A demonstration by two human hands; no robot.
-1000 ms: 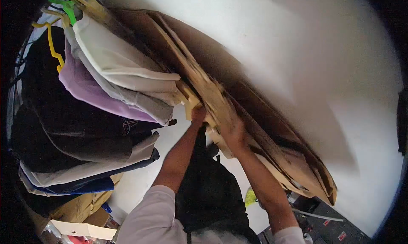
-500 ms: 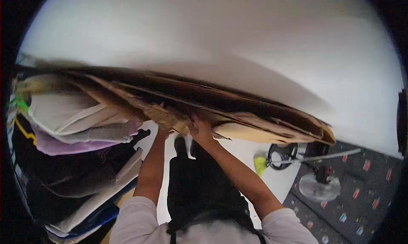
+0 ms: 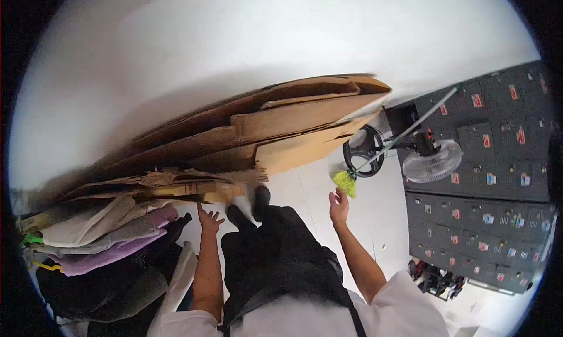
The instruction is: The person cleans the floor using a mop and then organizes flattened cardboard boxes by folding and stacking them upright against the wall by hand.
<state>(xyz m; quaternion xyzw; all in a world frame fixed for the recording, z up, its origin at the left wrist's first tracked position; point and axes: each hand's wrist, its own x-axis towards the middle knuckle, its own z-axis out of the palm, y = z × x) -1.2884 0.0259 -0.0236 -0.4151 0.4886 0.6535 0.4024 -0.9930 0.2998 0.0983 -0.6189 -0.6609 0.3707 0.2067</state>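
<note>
Flattened brown cardboard sheets [image 3: 305, 115]: several, long axis toward grey metal lockers [image 3: 469, 219]
Left hand [image 3: 210, 219]: spread open
Right hand [image 3: 338, 208]: loosely open
Round pale fan [image 3: 433, 162]: one

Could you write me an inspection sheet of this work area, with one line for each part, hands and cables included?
Surface: pale floor, a small speck on it.
Main things: flattened cardboard, some edges torn, stacked against the white wall.
Clutter: standing fan and a yellow-green bundle near a long pale pole.
Hands: left hand open, nearest the cardboard; right hand open, seen just below the bundle; both hold nothing.
Cables: nothing seen.
Surroundings: hanging clothes, dark lockers.
</note>
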